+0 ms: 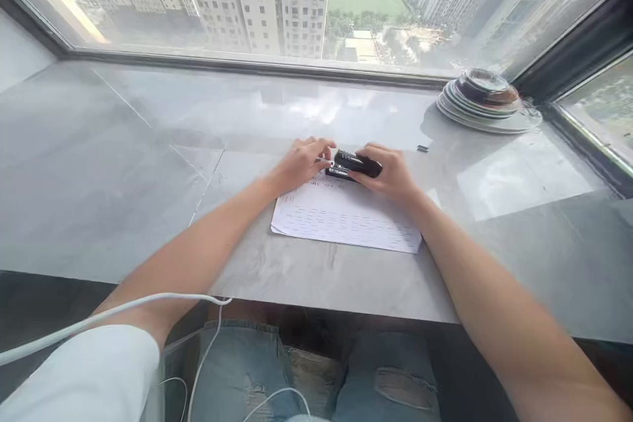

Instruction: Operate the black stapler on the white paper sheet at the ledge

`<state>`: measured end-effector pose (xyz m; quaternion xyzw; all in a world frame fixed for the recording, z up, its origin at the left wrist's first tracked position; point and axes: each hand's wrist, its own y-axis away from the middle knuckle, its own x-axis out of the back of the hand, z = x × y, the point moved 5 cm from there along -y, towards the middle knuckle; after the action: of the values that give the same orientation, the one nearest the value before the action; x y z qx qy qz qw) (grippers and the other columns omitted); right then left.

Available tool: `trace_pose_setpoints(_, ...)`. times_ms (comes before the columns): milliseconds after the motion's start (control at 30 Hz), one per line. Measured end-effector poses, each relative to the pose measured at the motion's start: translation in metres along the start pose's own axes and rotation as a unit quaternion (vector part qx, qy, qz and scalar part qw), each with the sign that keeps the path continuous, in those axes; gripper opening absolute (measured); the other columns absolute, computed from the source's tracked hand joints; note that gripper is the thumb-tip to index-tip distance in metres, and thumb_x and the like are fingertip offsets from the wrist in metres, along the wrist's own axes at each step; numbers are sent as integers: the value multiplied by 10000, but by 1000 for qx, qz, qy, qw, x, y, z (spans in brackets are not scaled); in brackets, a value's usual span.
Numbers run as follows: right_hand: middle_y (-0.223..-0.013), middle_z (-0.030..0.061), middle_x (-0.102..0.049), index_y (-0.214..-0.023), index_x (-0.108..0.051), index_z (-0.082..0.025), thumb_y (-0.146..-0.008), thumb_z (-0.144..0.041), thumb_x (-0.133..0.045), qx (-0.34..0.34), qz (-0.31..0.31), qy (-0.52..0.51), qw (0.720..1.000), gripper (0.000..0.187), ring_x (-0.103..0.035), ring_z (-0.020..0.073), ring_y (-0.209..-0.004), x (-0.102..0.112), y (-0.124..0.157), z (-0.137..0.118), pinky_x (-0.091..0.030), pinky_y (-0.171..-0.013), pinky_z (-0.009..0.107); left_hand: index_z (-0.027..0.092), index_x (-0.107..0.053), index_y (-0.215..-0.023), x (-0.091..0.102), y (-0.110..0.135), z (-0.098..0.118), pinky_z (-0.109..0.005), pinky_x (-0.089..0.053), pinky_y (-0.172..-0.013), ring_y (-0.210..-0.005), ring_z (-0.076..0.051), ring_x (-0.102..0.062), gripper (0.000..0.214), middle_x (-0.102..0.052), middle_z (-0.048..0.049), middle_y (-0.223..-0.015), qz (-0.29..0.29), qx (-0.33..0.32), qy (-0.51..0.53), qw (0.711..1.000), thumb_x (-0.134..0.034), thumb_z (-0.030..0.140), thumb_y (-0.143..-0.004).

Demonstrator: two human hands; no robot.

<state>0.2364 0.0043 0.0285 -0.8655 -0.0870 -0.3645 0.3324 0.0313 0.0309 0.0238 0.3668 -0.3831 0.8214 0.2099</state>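
A printed sheet of paper [346,214] lies on the grey stone window ledge [123,165] in front of me. A black stapler [356,163] sits at the paper's far edge. My right hand [390,175] is wrapped round the stapler from the right. My left hand [301,161] rests on the paper's far left corner, its fingers curled and pinching at the stapler's front end. What the fingertips hold there is too small to make out.
A stack of plates with a bowl on top [487,102] stands at the back right by the window. A small dark object [422,148] lies right of the stapler. White cables [99,320] hang near my lap. The ledge's front edge runs just before my knees.
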Motion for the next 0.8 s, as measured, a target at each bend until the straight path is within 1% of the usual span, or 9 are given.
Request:
trace_pose_setpoints(167,-863,45,-651,-972,-694,-230,-863,-512,-738,-6,0,-2,1000,305,-577,205,-753,0,0,1,-447,-700,348,235,-558,-1262,0,-1,-1,-426,-400,-1026,-1040,-235,-675,308,-754,-49,-1077,-15,21,2,1000,-621,222,-961)
trace_pose_setpoints(300,-851,38,-646,-967,-700,-229,-866,-519,-739,-6,0,-8,1000,309,-571,196,-742,0,1,1,-444,-699,345,257,-563,-1278,1,1,-4,-462,-388,-1027,-1039,-254,-679,334,-768,-42,-1056,-14,33,-2,999,-639,242,-953)
trace_pose_setpoints(500,-871,45,-657,-993,-710,-228,-871,-530,-733,-7,-4,-13,1000,326,-577,200,-752,1,1,2,-445,-708,349,262,-580,-1230,6,3,-9,-436,-376,-1020,-1044,-243,-680,307,-780,-30,-1059,-7,28,0,1000,-672,268,-938)
trace_pose_setpoints(800,-892,51,-664,-1011,-712,-227,-876,-529,-727,-10,-6,-17,1000,332,-580,206,-774,1,2,5,-449,-721,356,262,-611,-1179,17,7,-18,-440,-379,-1014,-1014,-245,-692,292,-780,-24,-1014,-2,57,-7,998,-711,303,-908)
